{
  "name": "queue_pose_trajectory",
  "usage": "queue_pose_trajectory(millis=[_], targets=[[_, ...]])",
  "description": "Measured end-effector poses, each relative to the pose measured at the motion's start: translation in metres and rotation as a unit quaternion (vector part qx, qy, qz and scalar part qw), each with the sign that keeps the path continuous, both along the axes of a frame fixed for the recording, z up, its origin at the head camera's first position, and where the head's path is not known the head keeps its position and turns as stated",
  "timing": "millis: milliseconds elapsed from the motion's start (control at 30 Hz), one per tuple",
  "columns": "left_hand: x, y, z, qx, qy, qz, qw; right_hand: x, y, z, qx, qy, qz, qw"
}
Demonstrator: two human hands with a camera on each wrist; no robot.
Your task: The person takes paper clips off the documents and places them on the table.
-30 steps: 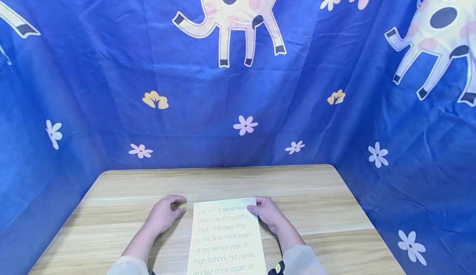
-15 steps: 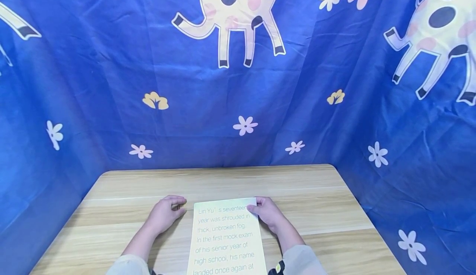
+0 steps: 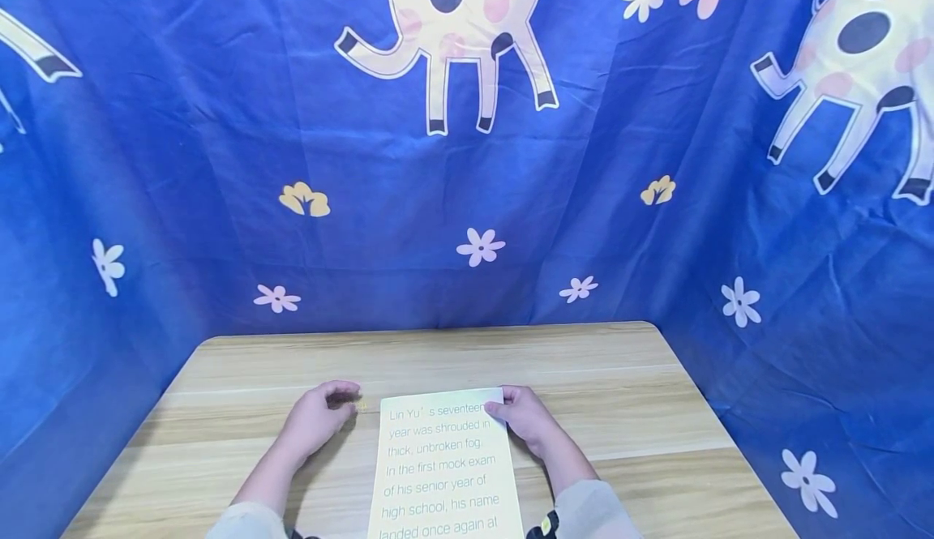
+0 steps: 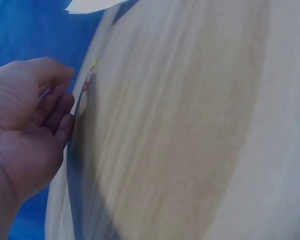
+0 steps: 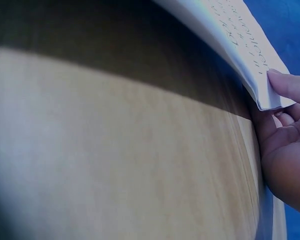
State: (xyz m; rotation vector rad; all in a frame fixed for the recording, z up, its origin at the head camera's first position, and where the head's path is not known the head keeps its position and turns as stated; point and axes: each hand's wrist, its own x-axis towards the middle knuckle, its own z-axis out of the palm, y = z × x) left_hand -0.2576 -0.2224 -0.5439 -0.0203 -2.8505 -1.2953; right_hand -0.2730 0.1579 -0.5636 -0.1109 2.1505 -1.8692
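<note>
A pale sheet of paper (image 3: 441, 462) with large printed English text stands out at the front middle, its lower part cut off by the head view's edge. My right hand (image 3: 527, 420) pinches its top right corner, thumb on the printed face and fingers behind; the right wrist view shows the same corner of the paper (image 5: 257, 75). Left of the paper, my left hand (image 3: 314, 419) has its fingers loosely bent, with a gap between thumb and fingers. Just past its fingertips lies a small yellowish thing (image 3: 361, 406), too small to name. Tiny red and yellow bits (image 4: 85, 86) show there in the left wrist view.
Both arms reach over a light wood-grain table (image 3: 620, 377) with rounded far corners. A blue cloth (image 3: 409, 198) printed with cows and flowers hangs behind the table and along both sides.
My left hand has drawn slightly left and its fingers have parted from the small yellowish thing, which was between them before. The right hand and the paper have stayed put.
</note>
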Motion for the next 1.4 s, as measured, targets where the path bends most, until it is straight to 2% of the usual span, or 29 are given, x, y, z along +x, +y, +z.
queue_pose_trajectory(millis=[133,333,500,667,933,1133,1400], targets=[[-0.001,-0.006,0.003,0.032,0.002,0.033,0.9989,-0.001,0.000,0.002,0.003,0.002,-0.002,1.000],[0.003,-0.013,0.016,0.052,0.014,0.070,0.9960,0.001,-0.003,0.003,0.024,0.007,-0.008,1.000],[0.008,-0.015,0.024,0.041,0.015,0.071,0.9965,0.002,-0.006,0.002,0.048,0.016,-0.014,0.999],[0.009,-0.011,0.023,0.042,0.020,0.061,0.9970,0.001,-0.009,0.004,0.100,0.038,-0.041,0.993],[0.011,-0.001,0.022,0.028,0.026,0.051,0.9980,-0.004,-0.016,0.011,0.193,0.090,-0.078,0.974],[0.012,0.003,0.020,0.023,0.022,0.046,0.9984,-0.006,-0.021,0.012,0.278,0.124,-0.083,0.949],[0.012,0.005,0.017,0.026,0.025,0.043,0.9984,-0.006,-0.019,0.011,0.323,0.142,-0.085,0.932]])
